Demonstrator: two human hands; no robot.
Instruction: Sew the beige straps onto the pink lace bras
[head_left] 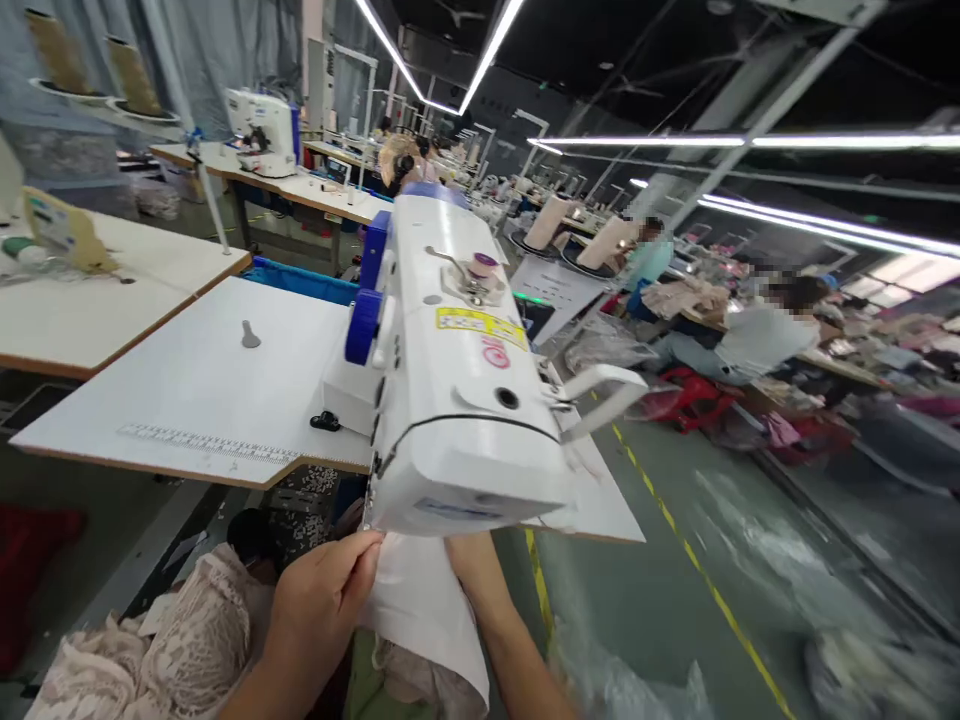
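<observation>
A white industrial sewing machine [465,400] fills the middle of the view, its head end facing me. My left hand [326,590] is at the lower left of that head, thumb and forefinger pressed together; what they pinch is too small or hidden to make out. Under the head reaches my right hand [470,565], its fingers concealed by the machine. Between both hands lies a smooth white sheet-like surface [427,590], whose material I cannot tell. Beige lace bras [199,630] are heaped beside my left forearm.
The white worktable [180,380] carries a printed ruler scale [210,442] and a small metal piece [249,336]. Another table [150,260] adjoins at left. Thread cones [547,222] stand behind the machine. At right sits a person [772,330] near a red stool [694,395]; plastic bags lie on the floor.
</observation>
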